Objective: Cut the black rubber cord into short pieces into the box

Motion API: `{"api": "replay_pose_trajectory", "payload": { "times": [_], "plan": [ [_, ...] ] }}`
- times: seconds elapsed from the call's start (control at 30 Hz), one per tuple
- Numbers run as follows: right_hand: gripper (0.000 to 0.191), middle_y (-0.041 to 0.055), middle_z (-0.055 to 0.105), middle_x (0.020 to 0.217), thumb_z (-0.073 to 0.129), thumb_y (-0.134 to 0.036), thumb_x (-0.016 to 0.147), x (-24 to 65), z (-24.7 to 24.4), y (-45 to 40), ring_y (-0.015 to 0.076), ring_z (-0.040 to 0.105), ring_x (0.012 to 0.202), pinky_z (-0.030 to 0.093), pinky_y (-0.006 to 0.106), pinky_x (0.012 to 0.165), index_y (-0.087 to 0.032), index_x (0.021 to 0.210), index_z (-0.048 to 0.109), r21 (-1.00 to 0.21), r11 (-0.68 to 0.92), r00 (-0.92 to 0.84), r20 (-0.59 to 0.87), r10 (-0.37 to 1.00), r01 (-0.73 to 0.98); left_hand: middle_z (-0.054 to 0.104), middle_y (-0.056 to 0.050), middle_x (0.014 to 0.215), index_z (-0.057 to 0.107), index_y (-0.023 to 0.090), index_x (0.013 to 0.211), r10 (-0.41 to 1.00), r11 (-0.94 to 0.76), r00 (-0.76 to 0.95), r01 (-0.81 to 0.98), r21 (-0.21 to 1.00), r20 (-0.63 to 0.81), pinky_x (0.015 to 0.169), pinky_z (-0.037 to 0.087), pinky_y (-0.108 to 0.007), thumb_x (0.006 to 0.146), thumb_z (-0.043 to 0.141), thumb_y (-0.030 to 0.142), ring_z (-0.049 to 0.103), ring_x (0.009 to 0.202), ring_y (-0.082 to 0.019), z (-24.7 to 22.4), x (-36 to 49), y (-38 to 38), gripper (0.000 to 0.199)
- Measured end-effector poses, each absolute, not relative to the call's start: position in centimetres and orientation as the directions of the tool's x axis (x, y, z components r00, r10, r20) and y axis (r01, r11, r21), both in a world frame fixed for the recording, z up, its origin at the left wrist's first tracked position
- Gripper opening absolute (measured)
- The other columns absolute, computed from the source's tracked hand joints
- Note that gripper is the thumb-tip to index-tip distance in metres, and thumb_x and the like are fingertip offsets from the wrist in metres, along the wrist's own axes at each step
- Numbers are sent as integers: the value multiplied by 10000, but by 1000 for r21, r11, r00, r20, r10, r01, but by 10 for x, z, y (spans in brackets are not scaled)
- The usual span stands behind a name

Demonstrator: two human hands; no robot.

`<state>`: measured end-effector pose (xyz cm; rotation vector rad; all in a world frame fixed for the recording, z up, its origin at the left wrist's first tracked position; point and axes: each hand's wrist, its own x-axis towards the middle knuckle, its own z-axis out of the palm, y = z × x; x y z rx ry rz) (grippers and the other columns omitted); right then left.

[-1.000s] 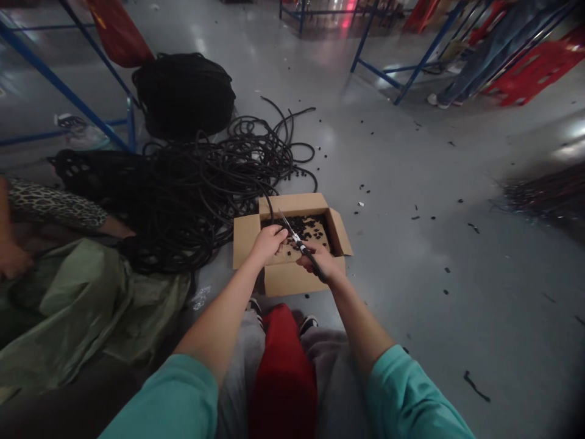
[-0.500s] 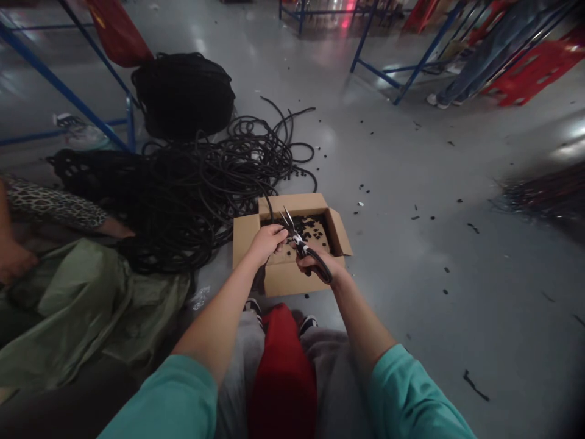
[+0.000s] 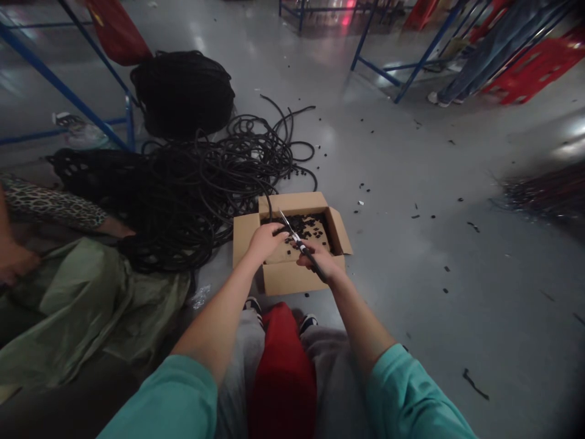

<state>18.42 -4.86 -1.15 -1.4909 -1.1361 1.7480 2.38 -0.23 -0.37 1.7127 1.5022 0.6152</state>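
Observation:
My right hand is wrapped round the dark handles of a pair of scissors, whose blades are together and point up and to the left. Close by, my left hand pinches a black cord that runs over the back of the box from the pile. The scissors' blades pass right at my left fingertips; whether they touch the cord I cannot tell. Both hands are above an open cardboard box with many short black cut pieces on its bottom.
A tangled heap of black cord lies left of the box, with a thick black coil behind. At far left, another person's hand is near green cloth. Small black scraps litter the floor. Blue table legs stand behind.
The scissors' blades were apart and have come together, and the handles have closed in my right hand. My left hand stays almost in place.

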Motion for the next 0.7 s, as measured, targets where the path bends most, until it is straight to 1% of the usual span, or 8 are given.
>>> {"api": "replay_pose_trajectory", "payload": {
  "times": [0.13,0.27,0.43,0.6,0.7],
  "plan": [
    [544,-89,409,472,560,-159,471,184,-12,-48,49,330,401,236,194,403,-159,1014,596,-880,-464,-194,-474,859,96,679,-75,920,662,148,919,975,-24,188,617,786,-119,787,440,-316,717,527,243,600,848,-203,-3,24,-3,261],
    [576,-90,424,443,543,-154,466,183,-14,-48,57,342,374,233,195,376,-152,1040,587,-860,-500,-193,-511,838,106,676,-80,926,660,142,905,972,-19,196,618,786,-130,786,440,-320,711,531,228,601,847,-204,-2,24,-2,249],
    [582,-92,428,420,534,-154,455,181,-11,-49,57,339,344,232,192,353,-149,1034,587,-841,-536,-180,-539,823,71,675,-70,885,659,142,880,975,-18,191,588,809,-117,762,444,-306,697,539,229,597,820,-190,-4,24,-2,236],
    [559,-106,379,374,548,-158,456,179,-7,-50,58,326,326,217,187,346,-151,1014,580,-823,-568,-186,-559,808,8,662,-38,749,656,150,865,977,27,169,515,857,-132,662,444,-267,681,543,245,574,683,-150,-12,23,0,236],
    [546,-102,393,379,572,-167,456,180,-8,-51,64,339,333,235,194,353,-146,1001,572,-820,-571,-200,-552,809,-46,636,-23,691,650,141,872,974,69,163,445,893,-156,583,420,-245,665,554,259,526,566,-115,-18,23,1,257]
  ]
}}
